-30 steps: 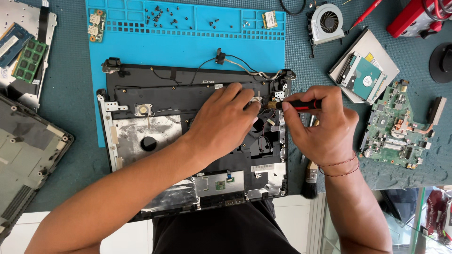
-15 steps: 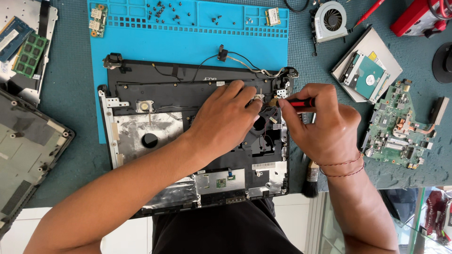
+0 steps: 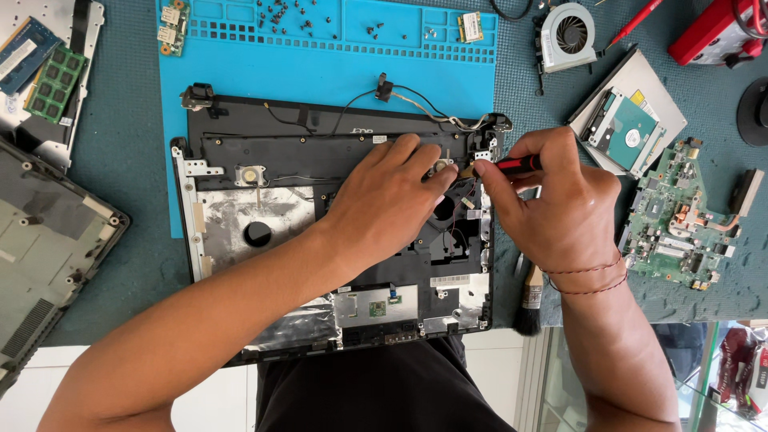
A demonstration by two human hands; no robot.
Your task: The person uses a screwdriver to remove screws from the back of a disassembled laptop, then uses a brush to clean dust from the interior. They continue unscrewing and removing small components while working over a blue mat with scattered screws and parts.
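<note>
An opened black laptop chassis [image 3: 240, 152] lies on a blue work mat [image 3: 320, 68], with bare metal shielding and loose wires showing. My left hand [image 3: 384, 200] rests flat on its right half, fingertips beside a small round part [image 3: 442, 166] near the right hinge. My right hand [image 3: 552, 204] grips a screwdriver with a red and black handle [image 3: 516, 165], its tip pointing left at that same spot, touching or nearly touching my left fingertips. A red cord bracelet circles my right wrist.
A green motherboard [image 3: 680, 220] lies at right, a hard drive [image 3: 628, 128] on a metal caddy above it, a cooling fan [image 3: 568, 32] beyond. Several screws sit in the mat's tray. Memory sticks [image 3: 48, 68] and a grey bottom cover [image 3: 40, 240] are at left. A brush [image 3: 530, 300] lies by the chassis.
Both hands have stayed at the right hinge area; the screwdriver handle has shifted only slightly in my right fingers. The chassis has not moved.
</note>
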